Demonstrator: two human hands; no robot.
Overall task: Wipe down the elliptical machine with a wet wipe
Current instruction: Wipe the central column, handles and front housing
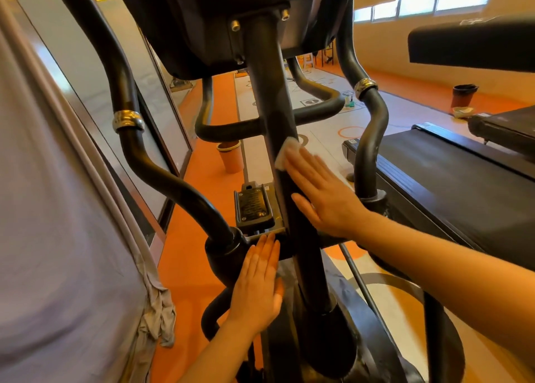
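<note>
1. Elliptical machine (202, 35) fills our view from 12 down to 6 o'clock; its central post (272, 93) runs down the middle, with curved handlebars at 9 and 3 o'clock.
2. Treadmill (451, 186) sits close at 3 o'clock, and a glass wall at 9 o'clock, so we judge side room tight.
3. Our right hand (321, 191) lies flat with straight fingers, pressing the wet wipe (285, 152) against the post's right side just above centre.
4. Our left hand (257, 284) rests flat and empty on the housing at 6 o'clock.
5. We judge the post wipe is under way; next calls for sliding along the post, minding the bracket plate (254, 206) edges.
</note>
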